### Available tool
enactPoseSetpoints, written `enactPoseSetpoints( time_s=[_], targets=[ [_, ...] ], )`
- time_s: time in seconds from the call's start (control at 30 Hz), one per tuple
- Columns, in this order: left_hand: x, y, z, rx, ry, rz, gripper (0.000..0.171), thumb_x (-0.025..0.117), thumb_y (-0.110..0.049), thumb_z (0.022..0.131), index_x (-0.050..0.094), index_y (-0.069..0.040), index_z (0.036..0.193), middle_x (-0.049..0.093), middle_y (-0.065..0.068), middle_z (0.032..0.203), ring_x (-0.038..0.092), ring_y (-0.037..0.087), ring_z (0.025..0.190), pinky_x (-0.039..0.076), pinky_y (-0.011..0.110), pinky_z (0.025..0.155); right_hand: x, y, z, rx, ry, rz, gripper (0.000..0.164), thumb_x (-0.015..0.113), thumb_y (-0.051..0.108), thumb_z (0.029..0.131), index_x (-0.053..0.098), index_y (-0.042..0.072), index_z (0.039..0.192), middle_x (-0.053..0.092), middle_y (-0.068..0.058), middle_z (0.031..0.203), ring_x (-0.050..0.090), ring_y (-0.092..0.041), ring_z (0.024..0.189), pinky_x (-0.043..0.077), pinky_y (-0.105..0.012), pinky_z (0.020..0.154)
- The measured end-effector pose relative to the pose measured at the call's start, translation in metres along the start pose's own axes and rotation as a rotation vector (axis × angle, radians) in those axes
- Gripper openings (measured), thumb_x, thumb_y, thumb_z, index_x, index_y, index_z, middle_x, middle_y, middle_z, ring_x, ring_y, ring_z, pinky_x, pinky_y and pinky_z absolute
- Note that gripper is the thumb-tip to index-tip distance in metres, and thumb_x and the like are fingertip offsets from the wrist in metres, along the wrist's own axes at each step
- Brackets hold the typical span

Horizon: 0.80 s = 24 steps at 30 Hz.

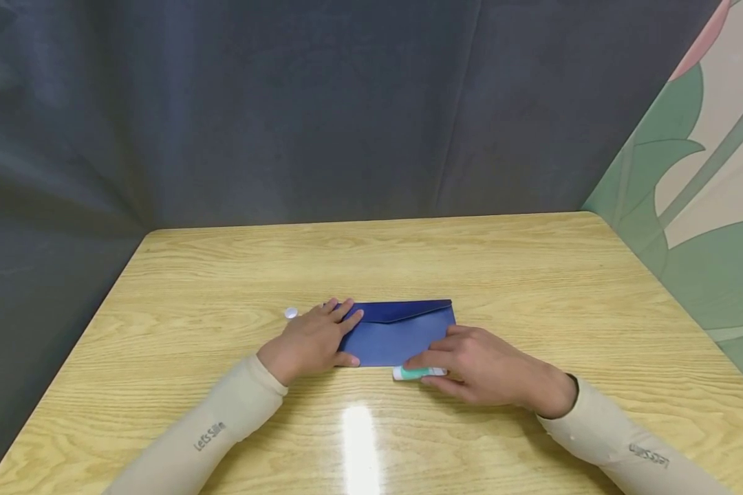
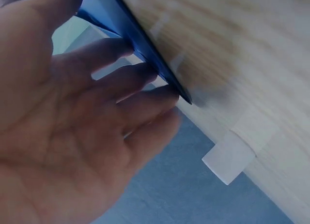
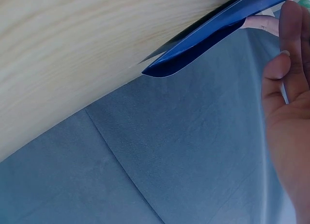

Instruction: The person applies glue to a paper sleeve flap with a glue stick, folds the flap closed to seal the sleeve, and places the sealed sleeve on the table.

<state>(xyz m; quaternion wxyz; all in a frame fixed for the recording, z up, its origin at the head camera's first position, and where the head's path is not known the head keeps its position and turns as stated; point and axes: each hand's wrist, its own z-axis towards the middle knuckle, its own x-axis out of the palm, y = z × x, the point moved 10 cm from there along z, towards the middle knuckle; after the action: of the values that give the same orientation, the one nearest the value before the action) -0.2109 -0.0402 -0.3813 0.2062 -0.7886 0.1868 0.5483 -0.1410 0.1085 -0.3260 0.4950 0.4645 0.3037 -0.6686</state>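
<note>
A blue envelope (image 1: 402, 344) lies on the table with its darker flap (image 1: 402, 311) folded over toward the near side. In the right wrist view the flap of the envelope (image 3: 213, 33) stands slightly raised from the body. My left hand (image 1: 314, 338) rests on the envelope's left end, fingers spread. My right hand (image 1: 479, 364) pinches a white and mint-green glue stick (image 1: 413, 373) between thumb and fingers at the envelope's near edge. A small white cap (image 1: 291, 313) stands left of the envelope; it shows as a white cylinder (image 2: 229, 157) in the left wrist view.
The wood-grain table (image 1: 223, 268) runs back to a dark curtain (image 1: 309, 117). On the right is a wall covering with a leaf and flower print (image 1: 712, 227). A bright light reflection lies on the near part of the tabletop.
</note>
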Motion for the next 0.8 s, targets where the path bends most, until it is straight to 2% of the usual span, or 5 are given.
enactPoseSetpoints(
  time_s=[0.13, 0.27, 0.33, 0.57, 0.8],
  targets=[
    [-0.001, -0.0047, 0.0005, 0.048, -0.012, 0.02, 0.081, 0.058, -0.052, 0.094, 0.031, -0.008, 0.156, 0.02, 0.006, 0.167, 0.015, 0.028, 0.156, 0.019, 0.043, 0.126, 0.0011, 0.0, 0.0001, 0.002, 0.007, 0.009, 0.024, 0.07, 0.027, 0.093, 0.071, 0.025, 0.118, 0.074, 0.017, 0.097, 0.053, 0.004, 0.067, 0.041, -0.02, 0.068],
    [-0.001, -0.0048, -0.0012, 0.105, 0.002, -0.073, 0.081, 0.06, -0.047, 0.095, 0.028, -0.003, 0.155, 0.016, 0.006, 0.168, 0.015, 0.025, 0.155, 0.027, 0.041, 0.123, 0.0021, 0.0, 0.0007, 0.006, 0.023, 0.017, 0.024, 0.068, 0.027, 0.095, 0.071, 0.025, 0.119, 0.073, 0.017, 0.095, 0.051, 0.004, 0.066, 0.039, -0.019, 0.067],
    [-0.0005, -0.0027, -0.0007, 0.115, 0.019, -0.105, 0.082, 0.06, -0.046, 0.095, 0.026, -0.004, 0.156, 0.015, 0.006, 0.168, 0.015, 0.023, 0.155, 0.029, 0.041, 0.122, 0.0023, -0.0002, 0.0011, 0.008, 0.029, 0.018, 0.024, 0.067, 0.027, 0.095, 0.07, 0.026, 0.119, 0.073, 0.017, 0.095, 0.051, 0.005, 0.066, 0.038, -0.018, 0.066],
    [0.0001, -0.0008, 0.0015, 0.144, 0.045, -0.162, 0.082, 0.063, -0.041, 0.095, 0.024, -0.005, 0.157, 0.013, 0.006, 0.168, 0.013, 0.025, 0.156, 0.026, 0.043, 0.123, 0.0029, 0.0001, 0.0012, 0.009, 0.032, 0.018, 0.023, 0.068, 0.027, 0.095, 0.071, 0.025, 0.118, 0.073, 0.017, 0.094, 0.05, 0.005, 0.065, 0.037, -0.018, 0.066],
    [-0.0023, -0.0045, 0.0022, 0.159, 0.021, -0.139, 0.079, 0.065, -0.041, 0.094, 0.028, -0.01, 0.157, 0.019, -0.002, 0.167, 0.014, 0.031, 0.155, 0.031, 0.045, 0.12, 0.002, 0.0008, 0.0003, 0.007, 0.028, 0.013, 0.022, 0.067, 0.027, 0.095, 0.071, 0.025, 0.117, 0.074, 0.017, 0.096, 0.052, 0.004, 0.066, 0.039, -0.019, 0.067]
  ],
)
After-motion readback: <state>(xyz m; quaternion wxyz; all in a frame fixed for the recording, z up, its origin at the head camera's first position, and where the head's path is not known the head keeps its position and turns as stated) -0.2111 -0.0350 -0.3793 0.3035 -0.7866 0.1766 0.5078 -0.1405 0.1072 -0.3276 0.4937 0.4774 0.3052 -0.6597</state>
